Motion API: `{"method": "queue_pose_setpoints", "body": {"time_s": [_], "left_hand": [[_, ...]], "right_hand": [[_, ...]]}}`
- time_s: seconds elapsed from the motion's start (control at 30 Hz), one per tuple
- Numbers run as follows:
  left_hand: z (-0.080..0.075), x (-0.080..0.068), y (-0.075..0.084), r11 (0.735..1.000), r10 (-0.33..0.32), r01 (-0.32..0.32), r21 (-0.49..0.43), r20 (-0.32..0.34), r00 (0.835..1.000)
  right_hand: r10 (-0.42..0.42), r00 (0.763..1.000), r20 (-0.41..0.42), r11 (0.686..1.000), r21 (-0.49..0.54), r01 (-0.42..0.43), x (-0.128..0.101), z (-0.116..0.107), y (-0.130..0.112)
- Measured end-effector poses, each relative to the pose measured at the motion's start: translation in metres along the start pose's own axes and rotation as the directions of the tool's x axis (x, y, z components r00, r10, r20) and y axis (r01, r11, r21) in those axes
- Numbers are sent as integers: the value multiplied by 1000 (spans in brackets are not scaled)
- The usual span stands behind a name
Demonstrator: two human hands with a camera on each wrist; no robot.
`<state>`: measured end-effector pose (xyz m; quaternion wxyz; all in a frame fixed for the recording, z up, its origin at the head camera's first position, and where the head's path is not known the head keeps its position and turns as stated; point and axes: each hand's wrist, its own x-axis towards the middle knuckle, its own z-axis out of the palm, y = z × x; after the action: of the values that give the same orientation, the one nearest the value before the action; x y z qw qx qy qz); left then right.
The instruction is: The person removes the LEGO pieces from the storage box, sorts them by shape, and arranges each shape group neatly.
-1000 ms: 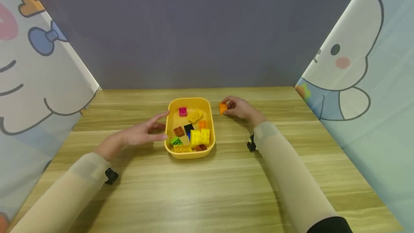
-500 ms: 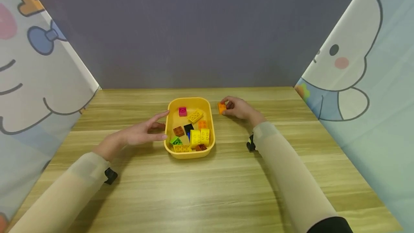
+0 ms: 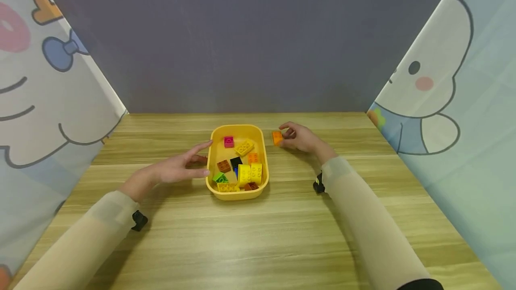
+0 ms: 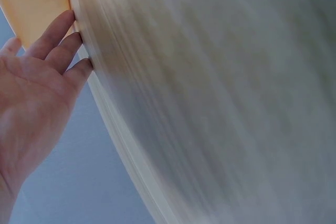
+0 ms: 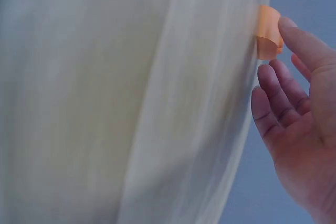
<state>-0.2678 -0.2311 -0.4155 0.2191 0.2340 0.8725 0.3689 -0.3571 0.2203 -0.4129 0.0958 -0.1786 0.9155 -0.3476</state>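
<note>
Orange brick (image 3: 277, 138) on the desk (image 3: 242, 240), right hand (image 3: 303, 138) right beside it!
And there it is, the brick at two o'clock from the yellow tray (image 3: 238, 196), with the right hand on its three o'clock side, fingers apart and clamped on nothing; the thumb comes right up to the brick's edge, but whether it touches, I can't tell. Over at the tray's nine o'clock, the left hand (image 3: 176, 168) has its fingers spread, index fingertip and thumb tip at the rim. Inside, folks, a pink brick (image 3: 229, 142) sits at eleven o'clock, a long yellow brick (image 3: 244, 147) slants at one, rounded yellow bricks (image 3: 250, 174) stand together at four, and a green brick (image 3: 220, 178) lies at eight.
</note>
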Motion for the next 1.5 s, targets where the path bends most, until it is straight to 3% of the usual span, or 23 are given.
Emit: {"method": "queue_pose_setpoints", "body": {"time_s": [0.33, 0.57, 0.73, 0.97, 1.23, 1.5], "left_hand": [[0, -1, -1, 1000, -10, 10, 0, -1, 1000], [2, -2, -2, 1000, -13, 13, -7, 1, 1000], [2, -1, -3, 1000, -11, 11, -4, 3, 1000], [1, -1, -1, 1000, -6, 6, -12, 0, 1000], [1, -1, -1, 1000, -4, 4, -15, 0, 1000], [2, 0, -3, 1000, 11, -11, -18, 5, 1000]], "right_hand": [[-104, 994, -45, 994, 7, 105, -26, -5, -8], [-170, 985, -25, 985, -2, 170, -46, 7, -18], [-208, 978, -21, 977, 51, 209, -52, 16, -32], [-309, 950, -36, 946, 87, 311, -49, 27, -62], [-434, 900, 40, 901, 30, 433, -29, 52, -96], [-433, 895, 110, 900, -10, 436, -13, 74, -118]]}}
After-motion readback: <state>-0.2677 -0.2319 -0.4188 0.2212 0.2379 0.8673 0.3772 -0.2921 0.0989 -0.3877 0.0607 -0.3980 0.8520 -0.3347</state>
